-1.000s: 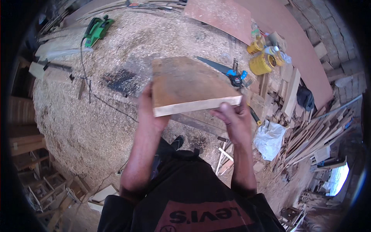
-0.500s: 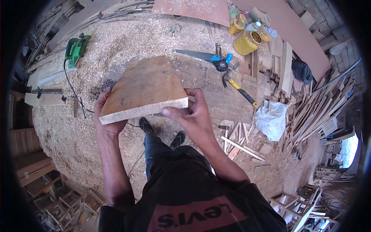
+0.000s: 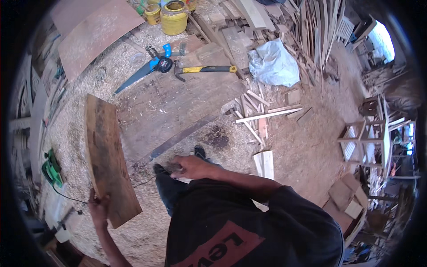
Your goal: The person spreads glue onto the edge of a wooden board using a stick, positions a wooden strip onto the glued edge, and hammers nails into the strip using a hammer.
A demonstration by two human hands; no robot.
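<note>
A long brown wooden board point(image 3: 106, 155) with dark stains hangs at the left, tilted on its edge. Near its lower end my left hand point(image 3: 98, 208) grips one side of it, fingers on the near face. My right hand point(image 3: 193, 167) is off the board, in front of my body above my shoes. Its fingers are loosely bent and somewhat blurred, with a gap between thumb and fingers and nothing visible in them. Beyond the hands, a large flat wooden panel point(image 3: 178, 111) lies on the shavings, with a handsaw point(image 3: 135, 76), a tape measure point(image 3: 165, 65) and a hammer point(image 3: 204, 69) at its far side.
A green power planer point(image 3: 52, 169) with a black cord rests at the far left. Yellow pots point(image 3: 174, 18) stand at the back. To the right are a white plastic sack point(image 3: 275, 63), scattered wood strips point(image 3: 268, 115) and a wooden frame point(image 3: 364, 141). Shavings cover much of the floor.
My right hand has let go of the board and drawn back toward my body. The board has swung to the left, held by the left hand alone. My view has turned to the right.
</note>
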